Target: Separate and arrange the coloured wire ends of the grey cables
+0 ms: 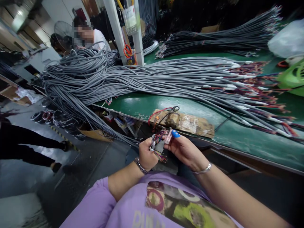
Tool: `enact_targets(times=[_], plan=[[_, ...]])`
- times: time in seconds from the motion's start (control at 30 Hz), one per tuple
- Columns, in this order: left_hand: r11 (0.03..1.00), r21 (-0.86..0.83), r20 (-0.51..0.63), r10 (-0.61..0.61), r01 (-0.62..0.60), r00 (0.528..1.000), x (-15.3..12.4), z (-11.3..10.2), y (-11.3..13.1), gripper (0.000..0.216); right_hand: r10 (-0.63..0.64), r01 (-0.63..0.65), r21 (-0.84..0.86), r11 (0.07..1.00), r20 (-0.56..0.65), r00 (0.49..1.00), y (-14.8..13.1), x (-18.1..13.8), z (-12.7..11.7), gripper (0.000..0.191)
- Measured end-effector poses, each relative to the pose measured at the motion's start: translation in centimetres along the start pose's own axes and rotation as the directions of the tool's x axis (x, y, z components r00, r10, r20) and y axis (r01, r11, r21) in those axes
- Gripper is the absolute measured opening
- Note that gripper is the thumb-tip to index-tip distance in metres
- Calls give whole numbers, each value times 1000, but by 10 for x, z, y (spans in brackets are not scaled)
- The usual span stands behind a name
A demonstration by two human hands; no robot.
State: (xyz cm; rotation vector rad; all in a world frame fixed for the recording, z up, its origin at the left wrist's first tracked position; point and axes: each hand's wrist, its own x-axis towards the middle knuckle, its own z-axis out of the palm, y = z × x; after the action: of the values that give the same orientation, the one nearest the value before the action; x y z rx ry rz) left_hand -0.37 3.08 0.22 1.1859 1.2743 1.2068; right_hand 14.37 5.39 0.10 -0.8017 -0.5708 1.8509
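Note:
My left hand (pixel 147 154) is closed around a bundle of grey cables near its end. Several thin coloured wires (pixel 158 136) fan out above the fist, and more bare-tipped strands stick out below it. My right hand (pixel 185 150), with a blue covering on the thumb, pinches a small whitish-pink piece (pixel 168 138) beside those wires. Whether that piece is a connector or a wrapped wire end is too small to tell. Just beyond both hands, a worn cardboard-and-tape block (pixel 190 123) with red and black leads lies at the bench edge.
Long grey cables (pixel 142 76) with stripped coloured ends stretch across the green bench (pixel 133 106). Black cables (pixel 209 41) lie behind them. A white post (pixel 116 28) holds orange scissors (pixel 127 50). At right are a green basket (pixel 293 77) and plastic bag (pixel 287 39). People are at left.

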Motion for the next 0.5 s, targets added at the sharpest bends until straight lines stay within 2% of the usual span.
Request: enact_targets(times=[0.3, 0.5], plan=[[991, 119, -20, 63, -60, 998, -8, -1, 11, 32, -39, 39, -16, 999, -3, 999, 2, 3, 2, 32], [994, 92, 7, 58, -58, 998, -8, -2, 1, 30, -13, 13, 0, 1000, -8, 1000, 2, 1, 1, 33]])
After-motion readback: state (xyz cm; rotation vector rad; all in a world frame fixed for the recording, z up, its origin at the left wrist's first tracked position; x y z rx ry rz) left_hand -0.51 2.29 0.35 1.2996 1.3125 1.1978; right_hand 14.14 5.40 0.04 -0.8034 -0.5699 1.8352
